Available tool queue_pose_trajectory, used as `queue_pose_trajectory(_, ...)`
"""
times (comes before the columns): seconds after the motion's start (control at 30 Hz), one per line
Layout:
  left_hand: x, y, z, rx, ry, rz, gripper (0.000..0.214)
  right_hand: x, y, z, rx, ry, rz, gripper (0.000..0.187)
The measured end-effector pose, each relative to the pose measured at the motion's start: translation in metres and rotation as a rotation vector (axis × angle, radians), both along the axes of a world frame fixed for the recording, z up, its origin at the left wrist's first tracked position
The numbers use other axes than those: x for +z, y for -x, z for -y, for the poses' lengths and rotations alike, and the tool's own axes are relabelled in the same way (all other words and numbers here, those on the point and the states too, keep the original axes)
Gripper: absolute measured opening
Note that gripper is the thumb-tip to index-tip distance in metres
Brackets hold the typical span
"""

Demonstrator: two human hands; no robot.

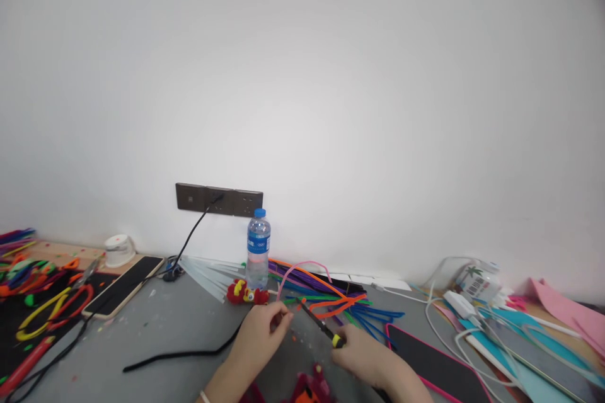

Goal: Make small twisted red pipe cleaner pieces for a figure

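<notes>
My left hand point(259, 340) is closed in a pinch, thumb against forefinger. A pink pipe cleaner point(307, 264) rises from behind its fingers and arcs to the right. My right hand point(362, 356) is wrapped around the yellow-and-black handle of dark-bladed scissors point(317, 321), whose tip points up and left towards my left fingertips. Just beyond my left hand lies a red and yellow fuzzy figure point(246, 293) with an eye on it. A dark red fuzzy piece with orange point(309, 387) sits below, between my wrists, partly cut off by the frame.
A water bottle point(258, 252) stands behind the figure. Pipe cleaners point(373, 315) lie to its right, near a pink-edged dark device point(435, 365). Leftward are a black pipe cleaner point(170, 359), a phone point(123, 286), yellow-and-red-handled scissors point(47, 315) and a white tub point(119, 252). Cables point(466, 352) tangle at right.
</notes>
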State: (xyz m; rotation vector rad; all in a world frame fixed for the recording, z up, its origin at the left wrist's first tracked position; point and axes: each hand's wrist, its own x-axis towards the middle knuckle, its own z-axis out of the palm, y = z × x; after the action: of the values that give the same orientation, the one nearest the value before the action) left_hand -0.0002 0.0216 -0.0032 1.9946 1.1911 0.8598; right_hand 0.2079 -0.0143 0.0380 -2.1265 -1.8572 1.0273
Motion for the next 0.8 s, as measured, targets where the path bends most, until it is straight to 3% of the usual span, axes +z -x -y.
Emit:
queue_pose_trajectory(0.13, 0.000, 0.005, -0.003, 0.037, -0.047, 0.038, 0.016, 0.000, -0.006, 0.001, -0.059, 0.037, -0.037, 0.009)
queue_pose_trajectory(0.27, 0.000, 0.013, -0.008, -0.030, -0.032, 0.142, 0.050, 0.003, -0.002, 0.003, 0.019, 0.059, -0.112, 0.011)
queue_pose_trajectory(0.37, 0.005, 0.023, -0.011, -0.127, 0.040, 0.129, 0.055, 0.004, 0.005, 0.003, 0.107, 0.060, -0.067, 0.016)
queue_pose_trajectory(0.6, 0.021, 0.036, -0.012, -0.244, 0.157, 0.050, 0.035, 0.003, 0.007, 0.004, 0.178, 0.080, -0.010, 0.016)
queue_pose_trajectory(0.8, 0.025, 0.036, -0.008, -0.230, 0.174, 0.049, 0.044, 0.003, 0.004, 0.006, 0.201, 0.080, -0.028, 0.017)
